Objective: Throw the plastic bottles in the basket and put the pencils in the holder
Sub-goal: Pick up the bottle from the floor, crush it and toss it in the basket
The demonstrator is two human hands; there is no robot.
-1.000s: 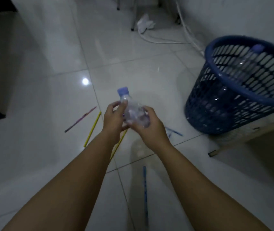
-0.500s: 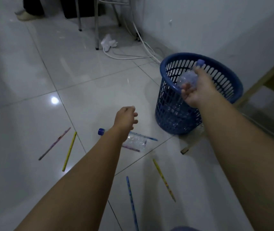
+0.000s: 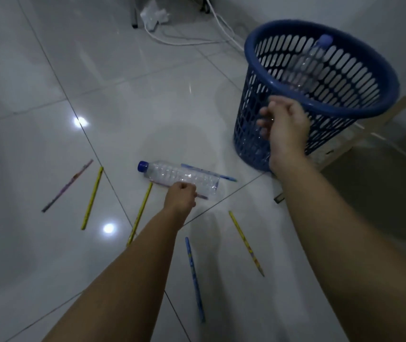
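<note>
A blue slotted basket [image 3: 320,104] stands on the tiled floor at the upper right. One clear plastic bottle [image 3: 308,62] with a blue cap leans inside it. My right hand [image 3: 286,124] hovers in front of the basket's near wall, fingers apart and empty. A second clear bottle [image 3: 172,174] lies flat on the floor. My left hand [image 3: 181,197] touches its near side with fingers curled. Several pencils lie scattered: a purple one [image 3: 67,185], a yellow one [image 3: 92,198], a blue one [image 3: 194,278] and others. No holder is in view.
A white cable [image 3: 184,41] and a crumpled white object [image 3: 152,17] lie by a metal leg [image 3: 134,13] at the back. A pale wooden furniture edge [image 3: 345,149] runs behind the basket at the right, next to the wall.
My right hand let the bottle go into the basket and has drawn back down in front of it. My left hand has dropped onto the bottle on the floor.
</note>
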